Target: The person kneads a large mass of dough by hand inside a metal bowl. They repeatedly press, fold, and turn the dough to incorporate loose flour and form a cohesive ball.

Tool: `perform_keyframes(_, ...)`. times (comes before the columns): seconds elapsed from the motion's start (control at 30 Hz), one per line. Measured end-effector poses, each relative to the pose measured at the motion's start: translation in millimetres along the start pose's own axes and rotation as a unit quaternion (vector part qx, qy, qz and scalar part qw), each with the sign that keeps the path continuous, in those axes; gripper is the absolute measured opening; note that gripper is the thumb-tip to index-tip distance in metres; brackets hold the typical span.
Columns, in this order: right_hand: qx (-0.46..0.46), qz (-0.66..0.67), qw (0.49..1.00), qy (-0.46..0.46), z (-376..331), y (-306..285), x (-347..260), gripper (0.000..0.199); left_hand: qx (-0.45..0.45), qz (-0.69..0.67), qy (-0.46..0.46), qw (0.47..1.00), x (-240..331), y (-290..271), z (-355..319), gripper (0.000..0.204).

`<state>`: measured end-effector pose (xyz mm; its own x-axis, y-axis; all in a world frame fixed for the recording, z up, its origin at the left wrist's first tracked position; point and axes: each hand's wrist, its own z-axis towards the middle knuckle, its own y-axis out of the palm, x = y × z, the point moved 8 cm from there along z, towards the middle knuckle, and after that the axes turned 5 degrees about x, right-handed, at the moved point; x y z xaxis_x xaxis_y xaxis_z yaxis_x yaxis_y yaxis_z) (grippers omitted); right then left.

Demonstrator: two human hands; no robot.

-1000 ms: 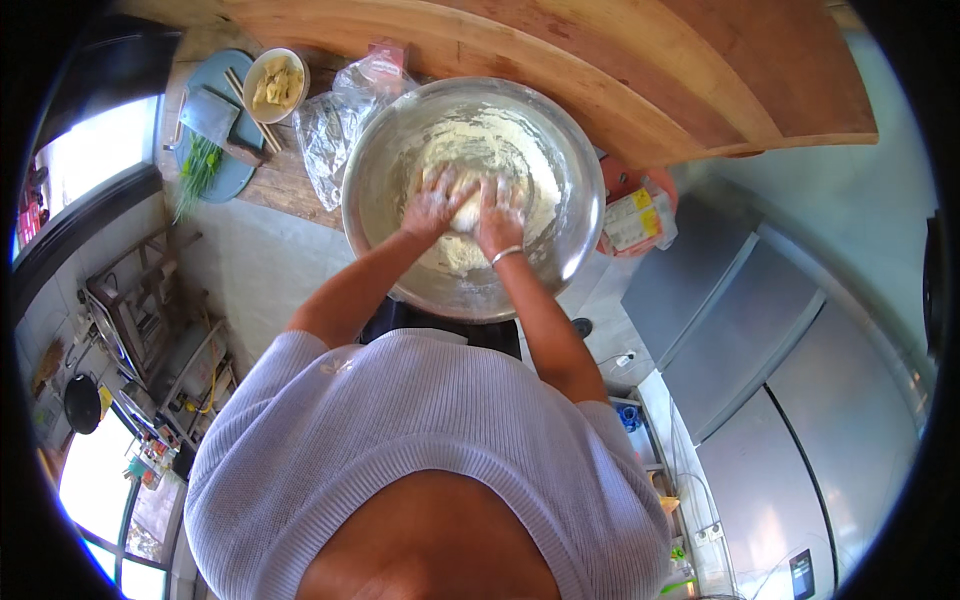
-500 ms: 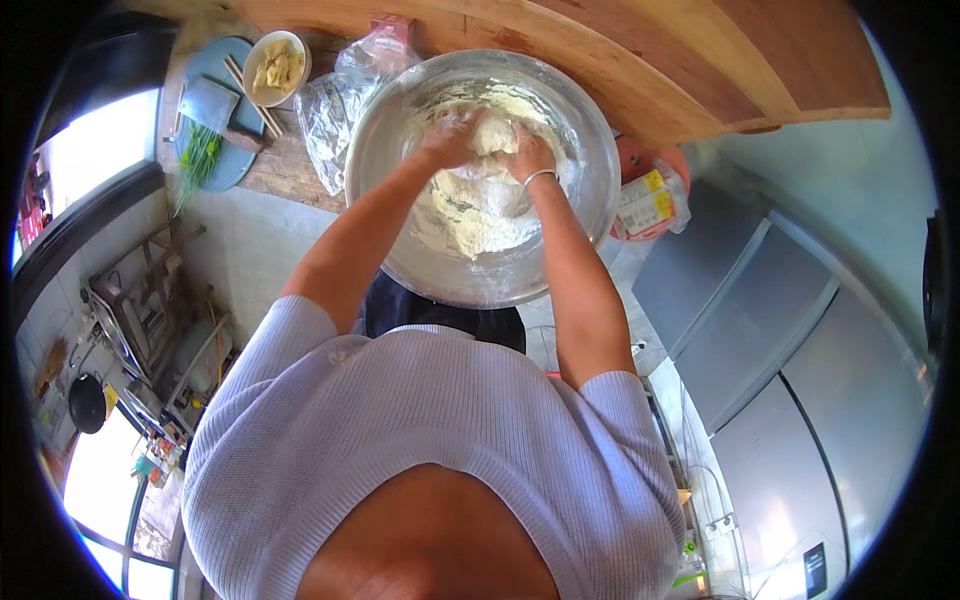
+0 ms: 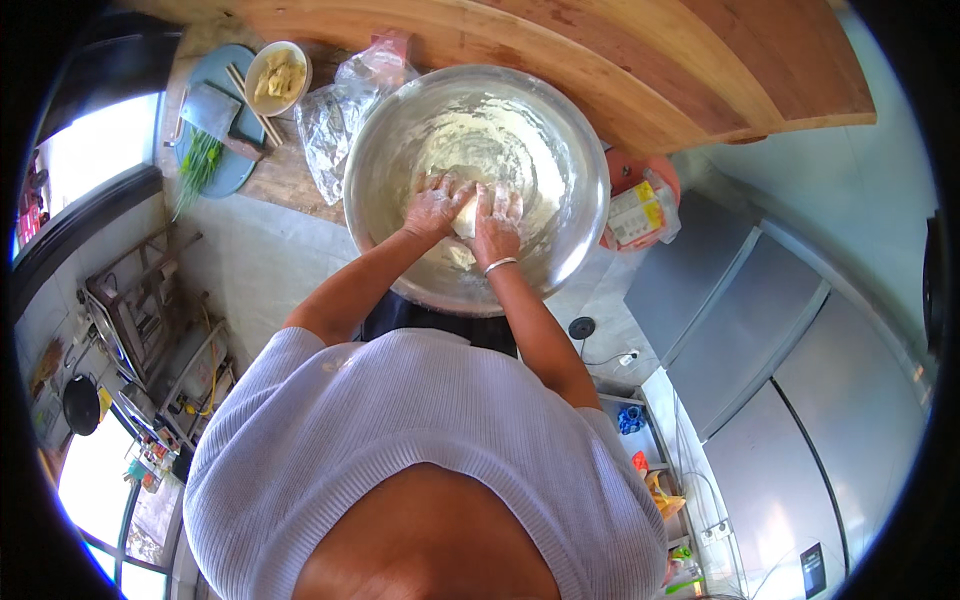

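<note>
A wide shiny metal basin (image 3: 575, 200) stands before me, its inside dusted with flour. Low in it, on the side nearer my body, a pale lump of dough (image 3: 465, 220) shows between my hands and is partly covered by them. My left hand (image 3: 436, 206) curls over the dough's left side, fingers whitened with flour. My right hand (image 3: 496, 225), with a light bangle at the wrist, grips the right side. A small bit of dough or flour lies just below the lump.
Beyond the basin rises a wooden board (image 3: 640, 70). On the left are a clear plastic bag (image 3: 325, 130), a bowl of yellowish food (image 3: 280, 78), chopsticks (image 3: 250, 100) and a blue cutting board (image 3: 232, 178) with a cleaver (image 3: 210, 108) and greens (image 3: 200, 165). A red stool (image 3: 622, 170) holds a package (image 3: 637, 215).
Both hands have come from the far part of the basin toward my body, with the dough between them. Much of the loose flour that lay in the near part no longer shows.
</note>
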<state>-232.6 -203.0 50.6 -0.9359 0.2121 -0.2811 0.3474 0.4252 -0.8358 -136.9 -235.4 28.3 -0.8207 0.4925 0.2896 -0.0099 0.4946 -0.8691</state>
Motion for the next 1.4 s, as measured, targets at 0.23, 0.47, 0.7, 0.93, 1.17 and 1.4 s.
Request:
perform_keyframes(0.23, -0.049, 0.007, 0.999, 0.021, 76, 13, 26, 0.077, 0.076, -0.059, -0.037, 0.995, -34, -24, 54, 0.099)
perform_keyframes(0.47, -0.057, 0.029, 0.998, 0.026, 105, -6, 34, 0.063, 0.059, -0.095, -0.041, 0.993, -47, -24, 86, 0.076)
perform_keyframes(0.7, -0.053, 0.155, 0.981, -0.107, 23, -41, 23, 0.071, -0.104, -0.305, 0.015, 0.947, -48, -29, 35, 0.068)
perform_keyframes(0.93, 0.007, -0.003, 1.0, -0.002, -76, -5, -12, 0.047, -0.014, -0.057, -0.021, 0.998, 4, -7, -52, 0.041)
perform_keyframes(1.17, -0.002, 0.072, 0.996, 0.051, -52, 17, 7, 0.05, -0.011, -0.052, -0.037, 0.998, -13, 3, -27, 0.06)
perform_keyframes(1.4, 0.286, 0.241, 0.921, 0.109, 14, -62, 61, 0.043, 0.035, -0.188, -0.131, 0.973, -75, -14, 50, 0.07)
